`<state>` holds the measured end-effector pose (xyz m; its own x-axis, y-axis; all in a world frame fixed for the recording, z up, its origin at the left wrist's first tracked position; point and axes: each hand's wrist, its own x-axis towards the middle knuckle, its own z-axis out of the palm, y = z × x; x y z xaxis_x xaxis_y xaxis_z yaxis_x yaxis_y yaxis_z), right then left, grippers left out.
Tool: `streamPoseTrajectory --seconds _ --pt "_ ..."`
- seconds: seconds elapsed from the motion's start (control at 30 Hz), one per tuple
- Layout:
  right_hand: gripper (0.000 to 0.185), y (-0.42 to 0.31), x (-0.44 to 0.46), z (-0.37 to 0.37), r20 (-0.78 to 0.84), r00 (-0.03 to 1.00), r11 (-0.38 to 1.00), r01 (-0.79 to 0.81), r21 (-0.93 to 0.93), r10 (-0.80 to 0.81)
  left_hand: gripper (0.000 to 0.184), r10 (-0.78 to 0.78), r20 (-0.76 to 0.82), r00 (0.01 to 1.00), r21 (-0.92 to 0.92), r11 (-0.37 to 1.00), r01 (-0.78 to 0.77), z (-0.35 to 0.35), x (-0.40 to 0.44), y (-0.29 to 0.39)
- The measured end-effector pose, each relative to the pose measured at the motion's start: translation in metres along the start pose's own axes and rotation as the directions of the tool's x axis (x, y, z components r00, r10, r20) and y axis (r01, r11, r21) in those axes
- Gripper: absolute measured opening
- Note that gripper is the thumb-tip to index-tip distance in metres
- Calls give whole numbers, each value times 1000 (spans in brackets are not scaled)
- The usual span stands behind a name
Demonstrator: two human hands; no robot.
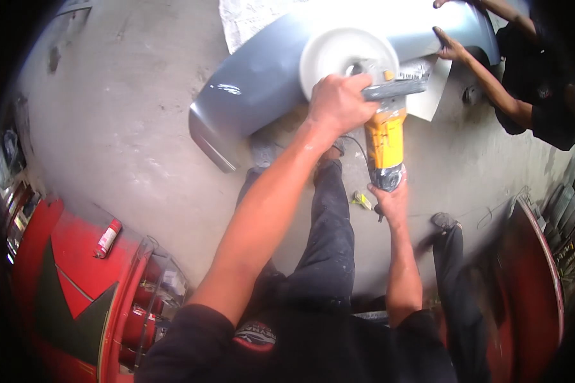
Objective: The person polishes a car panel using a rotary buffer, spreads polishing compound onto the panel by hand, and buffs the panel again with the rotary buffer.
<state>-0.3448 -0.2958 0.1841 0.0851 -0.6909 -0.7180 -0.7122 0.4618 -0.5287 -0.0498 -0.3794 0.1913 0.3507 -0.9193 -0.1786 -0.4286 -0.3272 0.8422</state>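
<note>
A yellow polisher with a round white pad is held out in front of me, the pad over a glossy grey-blue car body panel. My left hand is closed around the left end of the dark handle near the polisher's head. My right hand wraps around the rear of the polisher's body, its fingers partly hidden. The pad looks smeared, and whether it touches the panel I cannot tell.
At the right, another person's hand rests on the panel. White paper shows under the panel. A red spray can lies on a red panel at the left. A thin cord hangs by the polisher. Another red part stands at right.
</note>
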Motion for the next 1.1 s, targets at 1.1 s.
streamPoseTrajectory --seconds 1.1 --pt "94 -242 -217 25 756 572 692 685 -226 -319 30 -472 -510 719 -221 880 421 -347 -349 127"
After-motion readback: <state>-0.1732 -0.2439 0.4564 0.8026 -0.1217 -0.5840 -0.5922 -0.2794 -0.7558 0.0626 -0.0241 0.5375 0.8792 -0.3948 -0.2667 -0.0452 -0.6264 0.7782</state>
